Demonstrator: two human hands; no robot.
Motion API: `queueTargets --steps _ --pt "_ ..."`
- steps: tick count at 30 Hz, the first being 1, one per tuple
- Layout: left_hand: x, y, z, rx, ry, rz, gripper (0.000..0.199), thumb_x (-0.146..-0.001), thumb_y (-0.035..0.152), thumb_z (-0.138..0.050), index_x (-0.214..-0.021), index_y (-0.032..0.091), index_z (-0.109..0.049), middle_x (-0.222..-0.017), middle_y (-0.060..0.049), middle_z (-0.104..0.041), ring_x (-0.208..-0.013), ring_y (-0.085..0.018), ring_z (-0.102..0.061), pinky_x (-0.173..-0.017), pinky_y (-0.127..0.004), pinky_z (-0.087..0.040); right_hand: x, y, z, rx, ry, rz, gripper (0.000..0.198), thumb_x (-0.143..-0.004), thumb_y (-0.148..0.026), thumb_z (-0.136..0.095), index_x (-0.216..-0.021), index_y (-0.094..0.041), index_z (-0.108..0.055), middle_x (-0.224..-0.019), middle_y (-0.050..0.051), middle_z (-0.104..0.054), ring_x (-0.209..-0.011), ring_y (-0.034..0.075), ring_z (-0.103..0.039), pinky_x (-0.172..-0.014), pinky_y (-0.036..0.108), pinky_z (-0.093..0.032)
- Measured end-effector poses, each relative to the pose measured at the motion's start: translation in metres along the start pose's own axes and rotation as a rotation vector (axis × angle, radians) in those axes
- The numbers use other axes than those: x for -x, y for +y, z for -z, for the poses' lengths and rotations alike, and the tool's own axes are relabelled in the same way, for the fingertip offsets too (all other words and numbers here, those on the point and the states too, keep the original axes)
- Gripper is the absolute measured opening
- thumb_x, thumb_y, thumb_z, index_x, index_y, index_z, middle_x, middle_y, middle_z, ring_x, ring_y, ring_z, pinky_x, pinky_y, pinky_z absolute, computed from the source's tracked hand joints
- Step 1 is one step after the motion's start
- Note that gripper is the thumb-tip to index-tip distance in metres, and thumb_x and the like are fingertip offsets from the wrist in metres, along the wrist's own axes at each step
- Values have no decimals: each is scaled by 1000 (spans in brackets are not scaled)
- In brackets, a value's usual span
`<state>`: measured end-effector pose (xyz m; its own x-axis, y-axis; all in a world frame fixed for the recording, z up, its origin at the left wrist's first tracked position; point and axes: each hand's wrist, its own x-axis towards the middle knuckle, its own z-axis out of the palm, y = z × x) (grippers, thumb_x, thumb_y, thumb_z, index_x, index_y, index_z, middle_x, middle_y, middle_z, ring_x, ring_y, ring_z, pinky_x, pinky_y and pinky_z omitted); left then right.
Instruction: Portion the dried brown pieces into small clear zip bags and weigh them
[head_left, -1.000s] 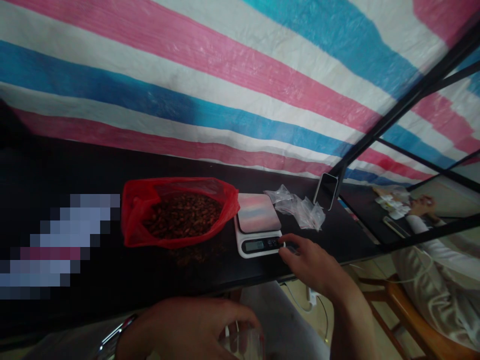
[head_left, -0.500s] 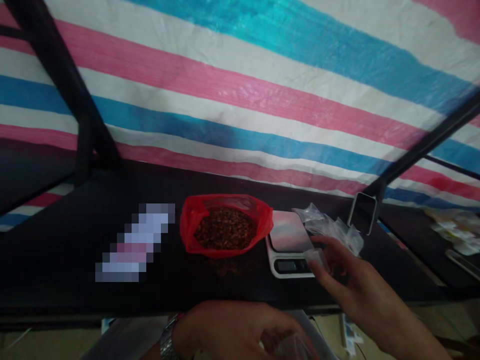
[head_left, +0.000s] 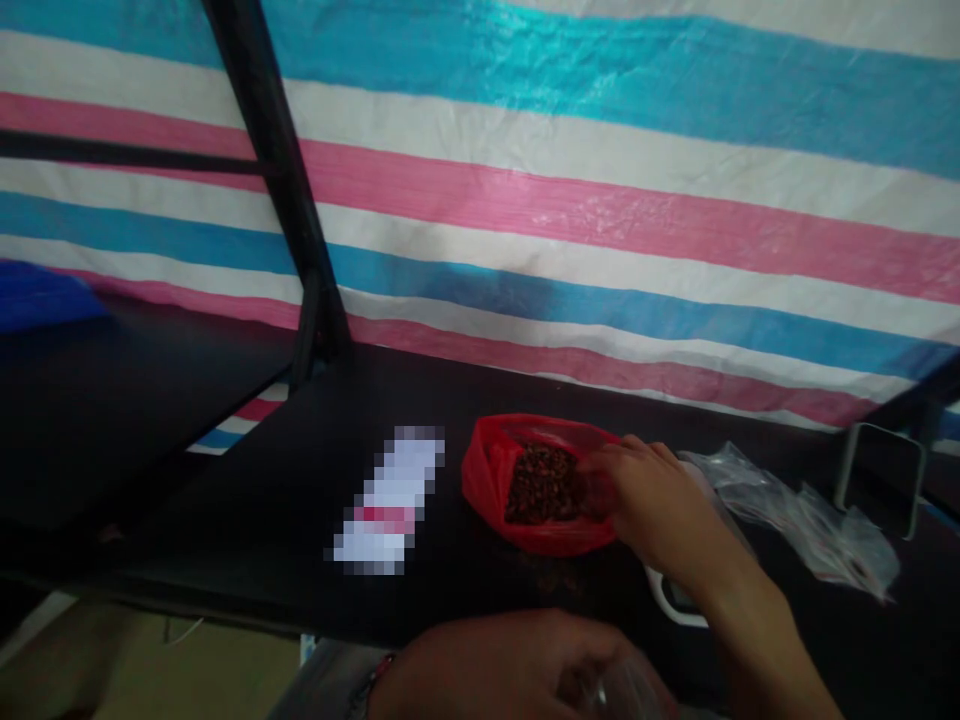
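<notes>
An open red plastic bag (head_left: 499, 500) of small brown, grain-like pieces (head_left: 544, 483) stands on the black tabletop. My right hand (head_left: 645, 495) reaches over its right rim, fingers bent down into the bag. Those fingertips are blurred and partly hidden, and what they hold, if anything, does not show. At the bottom edge, my left hand (head_left: 517, 660) is curled around a clear plastic bag (head_left: 626, 690), low in front of the table. A white digital scale (head_left: 664, 600) lies beneath my right forearm, mostly covered by it.
Several clear plastic bags (head_left: 810, 525) lie in a heap right of the scale. Behind them a phone-like framed object (head_left: 881, 480) leans upright. A blurred-out paper-like strip (head_left: 390, 500) lies left of the red bag. A dark metal post (head_left: 277, 170) and striped sheeting (head_left: 562, 190) stand behind.
My right hand has moved left from the scale, where it held a small clear plastic piece, into the red bag. The view has turned left. My left hand still grips the clear bag.
</notes>
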<state>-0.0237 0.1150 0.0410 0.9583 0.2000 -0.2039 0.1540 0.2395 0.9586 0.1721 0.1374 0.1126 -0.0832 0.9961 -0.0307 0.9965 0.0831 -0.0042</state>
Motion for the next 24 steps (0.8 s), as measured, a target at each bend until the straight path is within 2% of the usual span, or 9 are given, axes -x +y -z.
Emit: queueTargets --steps 4,10,14,17,20,24 --pt "9 4 2 77 137 71 58 -83 61 -87 -131 29 -76 -127 -5 -78 -118 -28 -72 -101 -39 -55 -5 -3 -9 -145 -37 35 65 -72 9 -55 -125 -18 -80 -135 12 -77 -131 30 -68 -115 42 -47" --pt "15 16 9 55 172 5 54 -85 60 -85 -129 30 -75 -120 -4 -78 -105 -23 -72 -88 -32 -53 -11 -6 -25 -282 10 85 64 -77 7 -55 -131 -17 -78 -139 14 -76 -132 29 -69 -115 43 -49" --pt "13 24 11 41 199 -34 51 -90 59 -79 -130 27 -74 -124 -6 -78 -112 -24 -72 -92 -34 -53 -16 -5 -29 -353 51 148 58 -80 6 -55 -128 -18 -78 -133 13 -78 -126 26 -71 -111 39 -52" --pt "14 26 11 5 220 -36 55 -90 62 -78 -131 25 -74 -126 -7 -77 -115 -26 -71 -94 -36 -54 -19 -1 -32 -373 43 222 56 -80 7 -54 -121 -20 -81 -140 12 -75 -132 24 -68 -116 40 -49" --pt "22 27 12 -40 251 9 57 -90 63 -78 -133 27 -73 -124 -6 -78 -109 -25 -72 -94 -37 -54 -20 3 -34 -359 28 246 61 -75 9 -52 -121 -21 -81 -142 10 -74 -136 24 -65 -120 40 -45" --pt "30 25 19 -99 364 20 45 -94 56 -75 -127 26 -74 -120 -4 -77 -108 -24 -70 -97 -36 -53 -19 5 -32 -384 26 246 63 -74 9 -51 -121 -21 -80 -134 8 -78 -129 22 -69 -113 37 -49"
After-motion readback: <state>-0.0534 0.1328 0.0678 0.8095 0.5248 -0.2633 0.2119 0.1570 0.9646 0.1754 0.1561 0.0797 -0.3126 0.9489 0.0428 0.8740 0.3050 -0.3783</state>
